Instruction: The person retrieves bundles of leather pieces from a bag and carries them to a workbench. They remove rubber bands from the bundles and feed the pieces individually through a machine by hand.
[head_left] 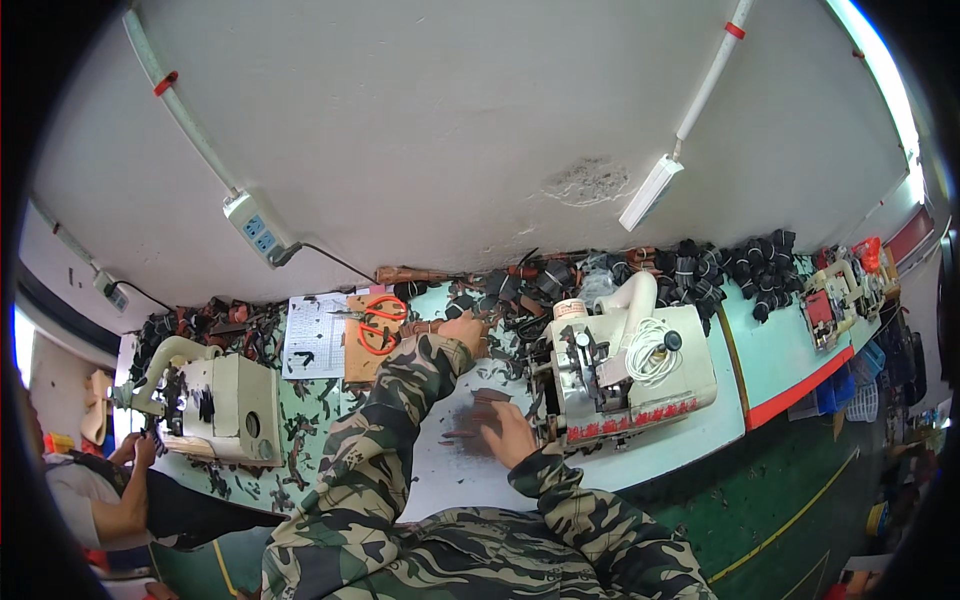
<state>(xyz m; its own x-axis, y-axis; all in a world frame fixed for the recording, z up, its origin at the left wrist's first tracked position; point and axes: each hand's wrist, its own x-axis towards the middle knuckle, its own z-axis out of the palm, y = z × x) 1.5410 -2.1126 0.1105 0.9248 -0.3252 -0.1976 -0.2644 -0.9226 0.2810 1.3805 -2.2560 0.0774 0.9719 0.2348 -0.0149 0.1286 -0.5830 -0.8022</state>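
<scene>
Two hands at frame centre: the left hand (463,330) reaches up among dark leather scraps (500,290), its grip impossible to tell; the right hand (505,432) lies flat, fingers spread, on a dark leather piece (478,412). A cream sewing machine (625,365) stands just right; orange scissors (380,320) lie left of centre.

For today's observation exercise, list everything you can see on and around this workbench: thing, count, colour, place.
workbench: one, pale green, across the middle
sewing machine: one, cream, right of the hands
second machine: one, cream, bench left
scissors: one, orange-handled, on a brown board
printed sheet: one, white, beside the board
dark scraps: many, black and brown, along the wall
power strip: one, white, on the wall
co-worker's arm: one, far left
left hand: reaching into the scraps
right hand: flat on a dark piece
</scene>
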